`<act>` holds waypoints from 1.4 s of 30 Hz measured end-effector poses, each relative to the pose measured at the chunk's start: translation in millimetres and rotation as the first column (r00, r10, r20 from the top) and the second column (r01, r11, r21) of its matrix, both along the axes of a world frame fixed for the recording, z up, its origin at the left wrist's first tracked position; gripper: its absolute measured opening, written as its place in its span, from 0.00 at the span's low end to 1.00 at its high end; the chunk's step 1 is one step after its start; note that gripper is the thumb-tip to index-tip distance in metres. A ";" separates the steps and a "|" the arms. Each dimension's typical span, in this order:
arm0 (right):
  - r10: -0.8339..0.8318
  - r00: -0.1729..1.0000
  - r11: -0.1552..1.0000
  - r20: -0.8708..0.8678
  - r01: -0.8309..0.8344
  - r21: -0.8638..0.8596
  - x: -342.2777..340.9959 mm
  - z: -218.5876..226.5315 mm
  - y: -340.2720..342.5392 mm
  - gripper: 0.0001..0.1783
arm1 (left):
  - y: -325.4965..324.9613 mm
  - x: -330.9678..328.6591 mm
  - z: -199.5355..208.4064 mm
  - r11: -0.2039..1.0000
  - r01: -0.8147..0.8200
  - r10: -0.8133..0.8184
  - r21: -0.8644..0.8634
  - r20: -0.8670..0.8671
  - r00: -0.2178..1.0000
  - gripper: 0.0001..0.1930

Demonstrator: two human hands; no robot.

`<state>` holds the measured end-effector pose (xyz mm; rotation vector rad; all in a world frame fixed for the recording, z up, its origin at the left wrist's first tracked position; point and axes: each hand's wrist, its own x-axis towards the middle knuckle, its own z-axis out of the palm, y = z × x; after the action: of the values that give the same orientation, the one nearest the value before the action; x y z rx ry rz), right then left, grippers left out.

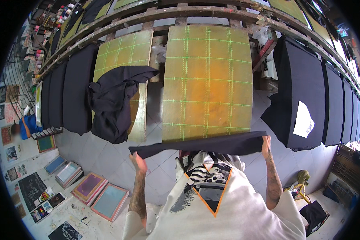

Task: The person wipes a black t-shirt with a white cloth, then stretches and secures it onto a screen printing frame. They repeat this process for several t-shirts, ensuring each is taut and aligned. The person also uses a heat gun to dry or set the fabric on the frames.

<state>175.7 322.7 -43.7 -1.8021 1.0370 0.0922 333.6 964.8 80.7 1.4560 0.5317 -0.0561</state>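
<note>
A black T-shirt [204, 146] is stretched sideways between my hands as a long band, just in front of the near end of a yellow-green board [207, 84] marked with bright green grid lines. My left hand [138, 161] is closed on the shirt's left end. At the other end, slightly higher, my right hand [266, 145] grips the cloth. The band overlaps the board's near edge in view; whether it touches the board I cannot tell. On the neighbouring board to the left [123, 47] lies a crumpled black garment [115, 102].
Black cloth covers the boards at right [302, 86] and far left [79, 90]; a white paper piece [303, 120] lies on the right one. A wooden rail [180, 13] runs behind. Framed screens [110, 200] rest at lower left. A person in blue [29, 126] is far left.
</note>
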 end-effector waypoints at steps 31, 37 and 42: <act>-0.197 0.931 0.903 0.307 0.051 0.426 255.0 64.4 -24.1 0.43 | -127.1 261.6 -31.8 0.868 0.310 -0.309 0.387 -0.065 0.949 0.46; -0.288 0.895 0.883 0.340 0.111 0.456 324.0 141.6 -11.1 0.43 | -157.4 337.0 -18.0 0.970 0.202 -0.177 0.137 -0.180 0.968 0.47; -0.118 0.970 0.972 0.214 0.068 0.225 379.2 113.0 -26.8 0.52 | -109.4 388.3 -49.8 0.977 0.174 -0.168 0.123 -0.061 0.984 0.42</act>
<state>555.0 295.9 69.3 -1.5252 0.9101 -0.0562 721.9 855.4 30.9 1.6272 0.4563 -0.1988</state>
